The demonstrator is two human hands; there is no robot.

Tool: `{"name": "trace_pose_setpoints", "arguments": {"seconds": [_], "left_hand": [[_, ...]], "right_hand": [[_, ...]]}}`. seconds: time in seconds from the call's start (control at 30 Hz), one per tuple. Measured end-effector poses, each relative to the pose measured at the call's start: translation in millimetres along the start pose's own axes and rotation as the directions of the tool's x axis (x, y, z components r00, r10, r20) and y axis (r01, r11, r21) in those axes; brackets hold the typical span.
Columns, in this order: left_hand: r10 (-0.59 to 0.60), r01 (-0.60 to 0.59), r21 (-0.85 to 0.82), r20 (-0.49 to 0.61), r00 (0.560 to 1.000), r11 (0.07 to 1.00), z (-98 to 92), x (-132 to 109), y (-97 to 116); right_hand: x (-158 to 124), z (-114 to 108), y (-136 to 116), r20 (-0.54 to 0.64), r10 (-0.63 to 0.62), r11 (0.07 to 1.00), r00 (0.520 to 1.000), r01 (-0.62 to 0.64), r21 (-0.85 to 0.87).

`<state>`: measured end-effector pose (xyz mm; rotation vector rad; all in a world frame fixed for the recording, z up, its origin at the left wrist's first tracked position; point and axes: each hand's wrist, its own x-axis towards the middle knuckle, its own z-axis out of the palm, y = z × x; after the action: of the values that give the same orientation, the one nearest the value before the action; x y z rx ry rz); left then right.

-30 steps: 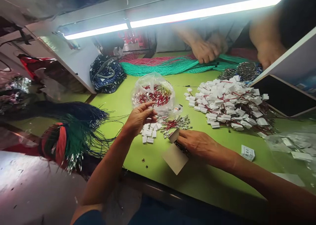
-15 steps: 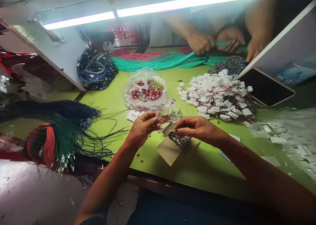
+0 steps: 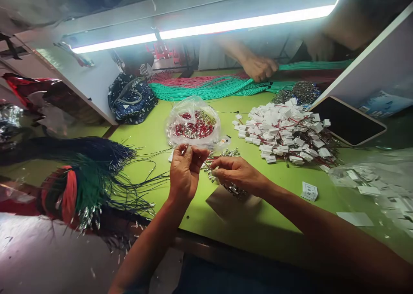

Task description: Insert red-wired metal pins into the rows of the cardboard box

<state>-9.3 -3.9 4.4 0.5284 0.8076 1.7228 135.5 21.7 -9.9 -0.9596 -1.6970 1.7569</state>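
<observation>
Working with both bare hands just above a green bench [image 3: 145, 133]. Pinching a small piece, apparently a short red cord [image 3: 205, 164], in the left hand [image 3: 185, 169], pressing thumb against forefinger and curling the other fingers inward. Holding this piece in front of the clear bag and over the near middle of the bench. Reaching toward it with the right hand [image 3: 238, 173], bringing thumb and forefinger near each other beside the left fingers. Being unable to tell the right grip's hold, pinching the cord's end or only nearing it.

Seeing under the right hand a cluster of metal bits [image 3: 235, 191], partly hidden, beside a tan card [image 3: 221, 201]. Finding just behind the hands a loose pile of metal-ended pieces [image 3: 231, 152], then a clear bag [image 3: 193, 122] holding more red ones. Noting to the right a large heap of white tags [image 3: 280, 128], a dark-screened device [image 3: 350, 121] leaning beyond, a printed slip [image 3: 309, 191] lying nearer, and a plastic bag [image 3: 371, 188] of white pieces at the edge.

Seeing to the left dark cords [image 3: 109, 152] fanning out. Spotting at the back a patterned pouch [image 3: 132, 98], and a co-worker's hand [image 3: 260, 68] resting on green cords [image 3: 200, 89] under a bright tube lamp [image 3: 245, 26].
</observation>
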Motion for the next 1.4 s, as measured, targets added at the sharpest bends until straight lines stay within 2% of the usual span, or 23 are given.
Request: {"name": "trace_pose_setpoints", "arguments": {"seconds": [0.07, 0.13, 0.23, 0.3, 0.33, 0.4, 0.47, 0.53, 0.63, 0.7, 0.77, 0.93, 1.2, 1.4], "left_hand": [[0.039, -0.04, 0.028, 0.024, 0.999, 0.999, -1.5, -4.0, -0.7], [0.029, -0.035, 0.104, 0.054, 0.998, 0.994, -5.4, -7.8, -1.9], [-0.102, 0.059, 0.352, 0.107, 0.989, 0.934, -15.0, -12.2, -5.3], [-0.181, 0.1, 0.482, 0.126, 0.975, 0.87, -21.4, -13.9, -8.2], [-0.201, 0.111, 0.505, 0.127, 0.971, 0.856, -23.8, -14.4, -9.6], [-0.214, 0.142, 0.469, 0.104, 0.971, 0.872, -26.3, -14.6, -11.8], [-0.224, 0.191, 0.37, 0.049, 0.973, 0.909, -26.4, -14.3, -12.9], [-0.259, 0.251, 0.258, -0.003, 0.966, 0.933, -25.5, -13.8, -13.2], [-0.33, 0.333, 0.143, -0.048, 0.943, 0.932, -24.3, -13.5, -13.9], [-0.359, 0.364, 0.097, -0.06, 0.931, 0.927, -23.8, -13.8, -14.9], [-0.379, 0.382, 0.062, -0.057, 0.924, 0.922, -23.2, -14.5, -15.9], [-0.403, 0.404, 0.03, -0.034, 0.914, 0.914, -21.8, -16.0, -17.2], [-0.36, 0.362, 0.055, -0.04, 0.932, 0.931, -23.2, -13.3, -20.9], [-0.316, 0.315, 0.114, -0.006, 0.949, 0.942, -24.1, -13.3, -21.1]], "right_hand": [[0.3, 0.3, -0.3, -0.005, -0.072, 0.993, 0.997, 0.071, -0.098], [-0.6, -0.2, 0.5, -0.051, -0.212, 0.937, 0.976, 0.189, -0.294], [-3.6, -1.6, 3.8, -0.057, -0.443, 0.706, 0.895, 0.309, -0.637], [-6.1, -2.6, 5.6, -0.003, -0.521, 0.552, 0.854, 0.334, -0.764], [-7.3, -3.2, 6.0, 0.022, -0.539, 0.504, 0.842, 0.343, -0.792], [-9.4, -5.0, 5.2, 0.049, -0.562, 0.468, 0.826, 0.366, -0.804], [-11.2, -8.2, 3.2, 0.028, -0.582, 0.507, 0.813, 0.389, -0.769], [-12.6, -11.7, 1.4, -0.041, -0.579, 0.619, 0.814, 0.406, -0.672], [-13.7, -13.7, 2.0, -0.17, -0.504, 0.816, 0.847, 0.403, -0.414], [-13.0, -11.3, 4.8, -0.227, -0.449, 0.88, 0.864, 0.384, -0.281], [-10.9, -7.2, 8.1, -0.271, -0.438, 0.892, 0.857, 0.377, -0.248], [-6.1, 0.9, 12.1, -0.313, -0.49, 0.859, 0.813, 0.389, -0.334], [-5.7, 5.8, 13.7, -0.312, -0.399, 0.898, 0.863, 0.298, -0.325], [-4.3, 3.5, 15.5, -0.262, -0.503, 0.801, 0.823, 0.331, -0.498]]}}
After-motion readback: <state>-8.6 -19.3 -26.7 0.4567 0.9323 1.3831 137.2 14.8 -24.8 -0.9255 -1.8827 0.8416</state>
